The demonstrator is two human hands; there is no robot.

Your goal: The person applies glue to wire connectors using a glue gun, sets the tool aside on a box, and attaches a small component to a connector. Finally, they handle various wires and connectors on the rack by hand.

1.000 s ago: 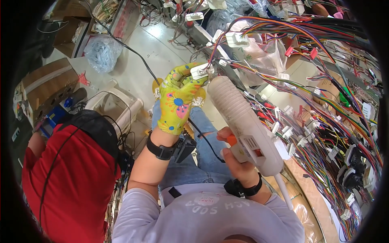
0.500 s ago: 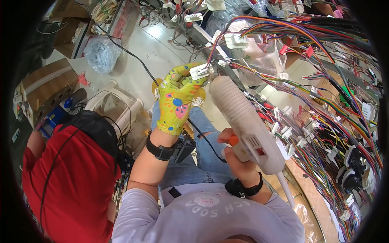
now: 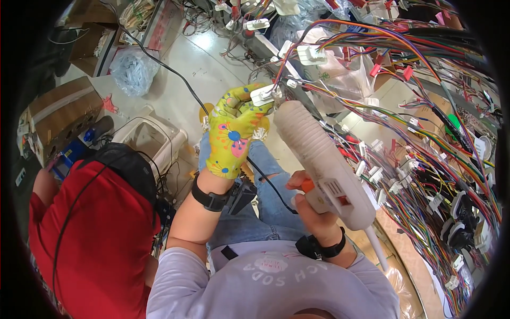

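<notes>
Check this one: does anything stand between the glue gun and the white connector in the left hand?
Nothing visible does. The gloved left hand holds the white connector, and the glue gun in the right hand has its front end close beside it. Whether they touch is too unclear to tell.

Matt plastic, cloth, glossy tile

The glue gun (image 3: 324, 165) is matt plastic, ribbed towards its tip. Beside that tip, the connector (image 3: 262, 96) is smooth plastic. Left of the gun, the glove (image 3: 231, 133) is cloth and the box (image 3: 64, 119) matt cardboard; above left, the floor tiles (image 3: 212, 58) are glossy.
</notes>
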